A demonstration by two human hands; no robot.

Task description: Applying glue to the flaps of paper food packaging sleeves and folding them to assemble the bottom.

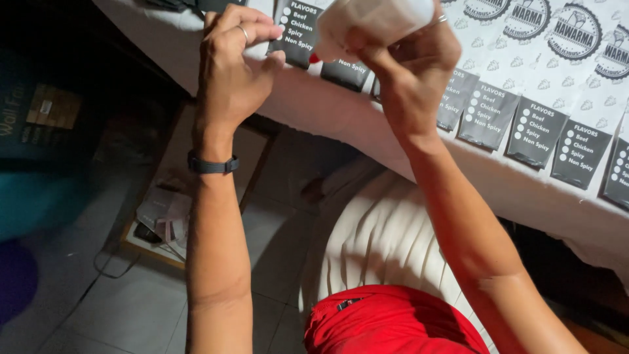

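My right hand (409,72) grips a white squeeze bottle (370,23) near the top of the view, tipped so its red tip (315,59) points down and left at the edge of the white paper sheet (341,111). My left hand (232,62) is curled with its fingers pinched by a dark printed label (298,33) on that sheet. I cannot tell whether the fingers actually hold the label. A ring sits on one left finger and a dark band (211,165) circles the left wrist.
A row of several dark rectangular labels (537,131) runs along the sheet's edge, with round printed stamps (575,29) behind them. Below are a tiled floor (131,308), a flat box with cables (160,216), my white shirt (380,236) and red shorts (393,321).
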